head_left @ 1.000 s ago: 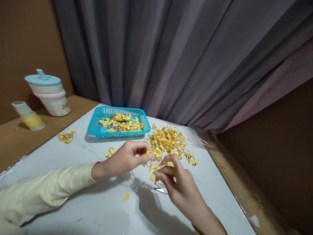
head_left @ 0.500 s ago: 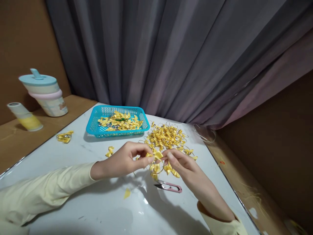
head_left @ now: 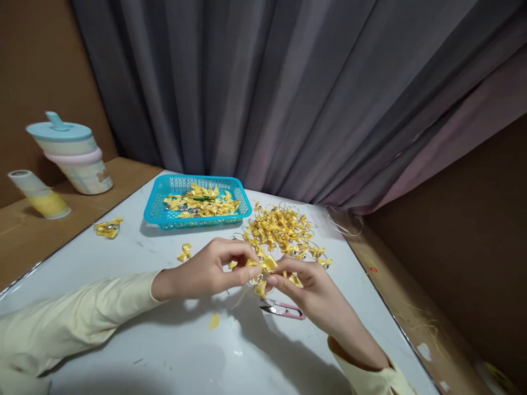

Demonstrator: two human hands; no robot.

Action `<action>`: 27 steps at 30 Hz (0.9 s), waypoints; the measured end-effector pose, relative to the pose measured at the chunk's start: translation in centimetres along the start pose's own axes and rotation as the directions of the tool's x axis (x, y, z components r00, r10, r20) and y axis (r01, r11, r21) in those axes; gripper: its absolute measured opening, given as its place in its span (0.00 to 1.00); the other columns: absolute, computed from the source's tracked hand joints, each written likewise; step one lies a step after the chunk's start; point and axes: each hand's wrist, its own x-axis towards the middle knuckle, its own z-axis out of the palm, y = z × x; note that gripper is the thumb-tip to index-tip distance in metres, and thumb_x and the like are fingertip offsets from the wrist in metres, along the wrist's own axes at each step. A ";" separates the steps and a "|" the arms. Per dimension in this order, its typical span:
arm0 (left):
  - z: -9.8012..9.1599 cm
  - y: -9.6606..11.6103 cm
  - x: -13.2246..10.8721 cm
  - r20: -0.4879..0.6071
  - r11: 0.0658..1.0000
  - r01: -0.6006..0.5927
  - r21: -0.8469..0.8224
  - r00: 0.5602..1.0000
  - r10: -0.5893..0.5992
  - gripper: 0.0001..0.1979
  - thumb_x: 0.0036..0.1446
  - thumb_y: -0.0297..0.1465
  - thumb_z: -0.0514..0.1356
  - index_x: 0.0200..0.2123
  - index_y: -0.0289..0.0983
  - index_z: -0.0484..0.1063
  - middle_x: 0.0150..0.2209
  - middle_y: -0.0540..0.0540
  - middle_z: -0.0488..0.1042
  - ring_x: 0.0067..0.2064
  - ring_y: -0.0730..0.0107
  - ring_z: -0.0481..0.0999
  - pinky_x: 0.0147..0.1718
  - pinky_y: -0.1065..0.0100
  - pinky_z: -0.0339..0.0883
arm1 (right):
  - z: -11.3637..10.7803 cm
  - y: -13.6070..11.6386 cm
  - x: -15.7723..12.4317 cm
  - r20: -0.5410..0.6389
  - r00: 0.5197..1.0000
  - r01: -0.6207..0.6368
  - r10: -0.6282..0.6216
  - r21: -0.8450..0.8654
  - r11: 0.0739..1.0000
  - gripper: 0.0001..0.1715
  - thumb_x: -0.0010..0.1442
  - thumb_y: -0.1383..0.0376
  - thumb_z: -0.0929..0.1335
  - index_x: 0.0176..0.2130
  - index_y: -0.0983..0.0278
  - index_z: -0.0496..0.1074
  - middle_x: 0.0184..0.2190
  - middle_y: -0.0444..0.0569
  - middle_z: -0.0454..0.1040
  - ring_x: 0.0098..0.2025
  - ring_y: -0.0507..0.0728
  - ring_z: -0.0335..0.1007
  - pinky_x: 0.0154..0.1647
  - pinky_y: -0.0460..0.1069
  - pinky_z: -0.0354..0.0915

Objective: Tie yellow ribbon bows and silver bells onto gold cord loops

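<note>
Between my two hands is a yellow ribbon bow [head_left: 269, 263], held above the white tabletop. My left hand [head_left: 214, 269] pinches its left side between thumb and fingers. Closed on its right side, my right hand [head_left: 315, 288] has the thumb below and the index finger behind; the exact contact is partly hidden. Just beyond the hands lies a pile of yellow bows [head_left: 280, 227] with thin loops and small silvery bells. Pink-handled thread snips [head_left: 284, 310] rest below my right hand, partly covered by it.
A blue plastic basket [head_left: 149, 211] holding more bows stands at the back. Single bows [head_left: 185, 252] and a small bow cluster [head_left: 108, 227] lie to the left. A lidded cup [head_left: 82, 164] and a yellow thread spool [head_left: 49, 203] stand beyond the left edge.
My right hand's thumb has come down and its fingers have closed in on the bow. The round loop seen hanging under the bow is now largely hidden. My left hand keeps its pinch.
</note>
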 end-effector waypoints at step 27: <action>0.6 -1.0 -0.1 0.005 0.895 -0.266 0.357 0.959 0.282 0.08 0.58 0.26 0.52 0.28 0.34 0.68 0.24 0.50 0.67 0.25 0.76 0.63 0.26 0.73 0.58 | 0.2 -1.3 -2.3 -0.180 0.874 0.278 -0.451 -0.577 0.768 0.13 0.61 0.72 0.61 0.46 0.62 0.61 0.34 0.50 0.70 0.36 0.55 0.67 0.36 0.49 0.64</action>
